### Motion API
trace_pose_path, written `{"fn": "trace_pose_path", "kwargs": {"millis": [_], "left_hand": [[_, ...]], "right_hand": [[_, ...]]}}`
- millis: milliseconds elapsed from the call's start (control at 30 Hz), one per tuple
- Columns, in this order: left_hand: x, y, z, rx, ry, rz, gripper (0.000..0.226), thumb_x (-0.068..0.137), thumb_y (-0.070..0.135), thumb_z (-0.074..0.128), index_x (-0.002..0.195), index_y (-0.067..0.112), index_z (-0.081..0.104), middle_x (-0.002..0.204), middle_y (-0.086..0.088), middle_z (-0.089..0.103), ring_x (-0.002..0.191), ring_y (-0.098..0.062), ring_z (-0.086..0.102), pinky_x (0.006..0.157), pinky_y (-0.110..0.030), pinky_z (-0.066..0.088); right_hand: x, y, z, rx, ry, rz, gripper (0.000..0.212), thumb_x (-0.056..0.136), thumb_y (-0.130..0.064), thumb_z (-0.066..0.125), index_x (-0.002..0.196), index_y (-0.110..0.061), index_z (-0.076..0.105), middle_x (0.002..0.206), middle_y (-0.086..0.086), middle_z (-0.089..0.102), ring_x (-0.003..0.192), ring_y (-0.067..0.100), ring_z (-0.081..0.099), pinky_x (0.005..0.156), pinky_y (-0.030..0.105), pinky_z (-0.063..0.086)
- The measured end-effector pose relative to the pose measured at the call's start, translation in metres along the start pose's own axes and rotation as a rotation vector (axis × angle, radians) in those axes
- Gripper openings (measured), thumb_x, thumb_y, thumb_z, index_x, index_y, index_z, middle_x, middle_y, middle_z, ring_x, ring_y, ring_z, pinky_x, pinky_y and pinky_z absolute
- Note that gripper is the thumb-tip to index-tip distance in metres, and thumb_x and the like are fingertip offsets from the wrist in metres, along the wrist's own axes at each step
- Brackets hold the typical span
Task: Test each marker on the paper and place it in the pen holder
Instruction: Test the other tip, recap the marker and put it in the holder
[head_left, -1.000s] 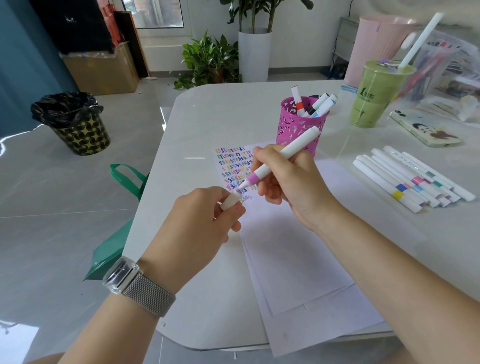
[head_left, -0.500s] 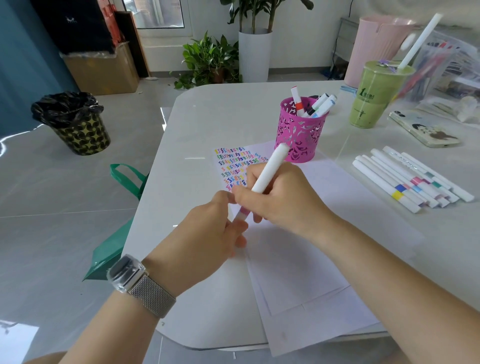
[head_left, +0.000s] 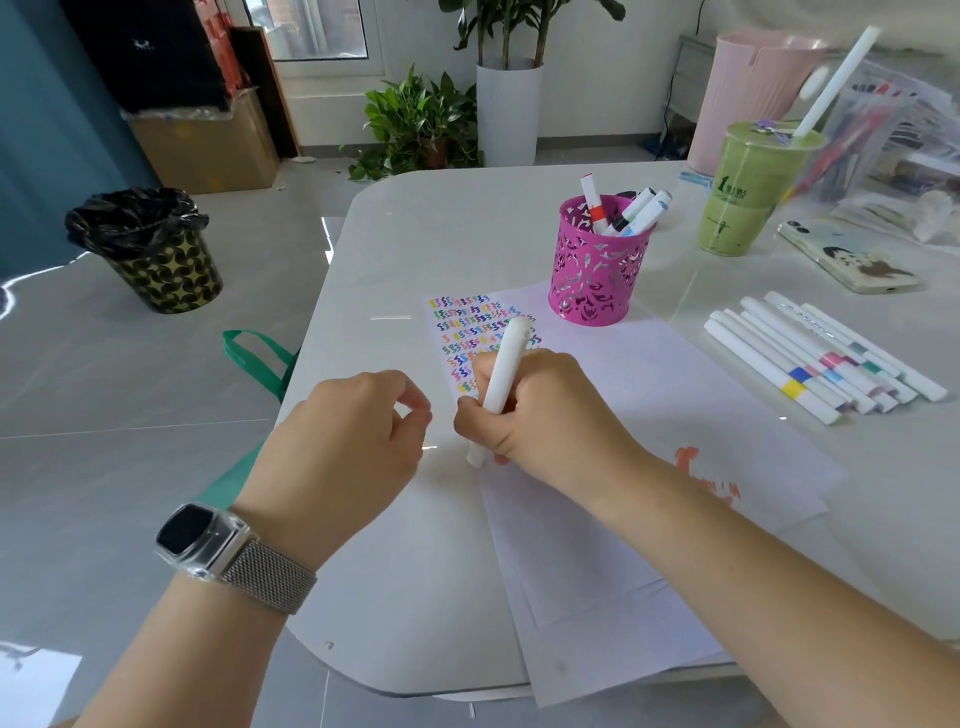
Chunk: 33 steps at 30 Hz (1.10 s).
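My right hand (head_left: 545, 415) grips a white marker (head_left: 504, 374), held steeply with its capped end down at the left edge of the white paper (head_left: 649, 415). My left hand (head_left: 353, 441) hovers just left of it, fingers loosely curled and holding nothing. Rows of coloured squiggles (head_left: 467, 327) fill the paper's far left corner. The pink cut-out pen holder (head_left: 597, 275) stands behind the paper with several markers (head_left: 634, 210) in it. A row of several white markers (head_left: 810, 358) lies on the table to the right.
A green drink cup with a straw (head_left: 743, 202), a phone (head_left: 847, 254) and a clear plastic bag (head_left: 893, 130) sit at the back right. The white table's rounded edge (head_left: 332, 291) runs along the left; a green bag (head_left: 260, 358) and a black-lined bin (head_left: 150, 249) lie beyond it.
The cap that my left hand held is now on the marker's tip. My left hand has let go and drawn slightly left, while my right hand turned the marker steeper and lowered it.
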<state>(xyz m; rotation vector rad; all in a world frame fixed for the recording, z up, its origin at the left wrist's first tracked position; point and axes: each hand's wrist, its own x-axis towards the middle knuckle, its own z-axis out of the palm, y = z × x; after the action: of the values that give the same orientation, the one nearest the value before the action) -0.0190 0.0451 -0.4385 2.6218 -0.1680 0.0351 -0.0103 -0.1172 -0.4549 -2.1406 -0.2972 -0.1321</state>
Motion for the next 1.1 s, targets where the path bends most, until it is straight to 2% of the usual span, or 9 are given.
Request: {"fn": "trace_pose_path", "kwargs": {"millis": [167,300,400,533,633,700,800,967,1100], "left_hand": [[-0.001,0.003,0.000,-0.025,-0.012,-0.018,0.018,0.089,0.026,0.045,0.094,0.032,0.061,0.083,0.009,0.070,0.070,-0.022,0.061,0.068,-0.036,0.054],[-0.001,0.002,0.003,-0.022,-0.036,-0.017,0.016,0.089,0.027,0.046,0.093,0.033,0.060,0.078,0.010,0.070,0.069,-0.020,0.061,0.068,-0.037,0.054],[0.000,0.000,0.004,-0.006,-0.051,0.004,0.012,0.089,0.032,0.049,0.093,0.032,0.060,0.074,0.011,0.069,0.070,-0.014,0.062,0.069,-0.036,0.053],[-0.002,0.005,0.002,-0.062,-0.163,0.066,0.018,0.084,0.045,0.057,0.097,0.032,0.057,0.084,0.015,0.065,0.063,0.002,0.057,0.057,-0.012,0.043],[-0.004,0.011,0.000,-0.074,-0.175,0.106,0.017,0.086,0.046,0.055,0.093,0.030,0.058,0.068,0.017,0.058,0.061,0.007,0.053,0.058,-0.007,0.039],[-0.005,0.013,-0.001,-0.063,-0.158,0.124,0.023,0.089,0.044,0.050,0.088,0.024,0.060,0.061,0.013,0.056,0.066,-0.004,0.056,0.061,-0.014,0.041],[-0.006,0.016,-0.002,-0.040,-0.135,0.138,0.033,0.093,0.043,0.042,0.085,0.015,0.059,0.068,-0.002,0.062,0.068,-0.020,0.059,0.064,-0.029,0.042],[-0.007,0.016,-0.002,-0.042,-0.094,0.090,0.036,0.092,0.045,0.036,0.081,0.016,0.055,0.069,-0.003,0.061,0.069,-0.024,0.061,0.066,-0.044,0.051],[-0.006,0.016,0.000,-0.068,-0.059,0.078,0.033,0.090,0.047,0.036,0.080,0.021,0.053,0.076,0.003,0.064,0.070,-0.021,0.062,0.066,-0.044,0.051]], "right_hand": [[0.004,0.002,-0.003,0.121,-0.027,0.095,0.035,0.079,-0.005,0.062,0.057,-0.010,0.036,0.050,0.002,0.041,0.038,0.010,0.056,0.046,0.024,0.044],[0.002,0.003,-0.004,0.143,-0.033,0.113,0.035,0.079,-0.005,0.063,0.057,-0.011,0.036,0.047,-0.002,0.042,0.038,0.010,0.058,0.043,0.019,0.042],[0.002,0.002,-0.007,0.116,-0.037,0.134,0.035,0.081,-0.010,0.063,0.054,-0.012,0.042,0.045,-0.003,0.053,0.042,0.011,0.061,0.046,0.021,0.045],[0.012,0.000,-0.019,0.287,-0.068,0.245,0.033,0.085,-0.017,0.067,0.055,-0.015,0.055,0.048,-0.003,0.062,0.043,0.012,0.056,0.042,0.019,0.040],[0.019,-0.004,-0.023,0.474,-0.066,0.254,0.039,0.087,-0.022,0.068,0.049,-0.019,0.060,0.050,0.004,0.060,0.042,0.013,0.047,0.040,0.019,0.037],[0.020,-0.006,-0.023,0.529,-0.085,0.237,0.037,0.086,-0.023,0.070,0.050,-0.019,0.062,0.050,0.005,0.058,0.043,0.013,0.045,0.040,0.019,0.035],[0.021,-0.009,-0.025,0.568,-0.107,0.230,0.031,0.084,-0.024,0.072,0.056,-0.016,0.063,0.046,0.000,0.053,0.044,0.012,0.042,0.041,0.019,0.033],[0.031,-0.006,-0.042,0.702,0.065,0.293,0.024,0.090,-0.023,0.064,0.069,-0.014,0.059,0.044,-0.002,0.050,0.037,0.009,0.040,0.038,0.017,0.028],[0.036,0.003,-0.062,0.751,0.117,0.257,0.026,0.096,-0.018,0.055,0.073,-0.010,0.062,0.045,-0.001,0.051,0.039,0.011,0.040,0.039,0.018,0.027]]}}
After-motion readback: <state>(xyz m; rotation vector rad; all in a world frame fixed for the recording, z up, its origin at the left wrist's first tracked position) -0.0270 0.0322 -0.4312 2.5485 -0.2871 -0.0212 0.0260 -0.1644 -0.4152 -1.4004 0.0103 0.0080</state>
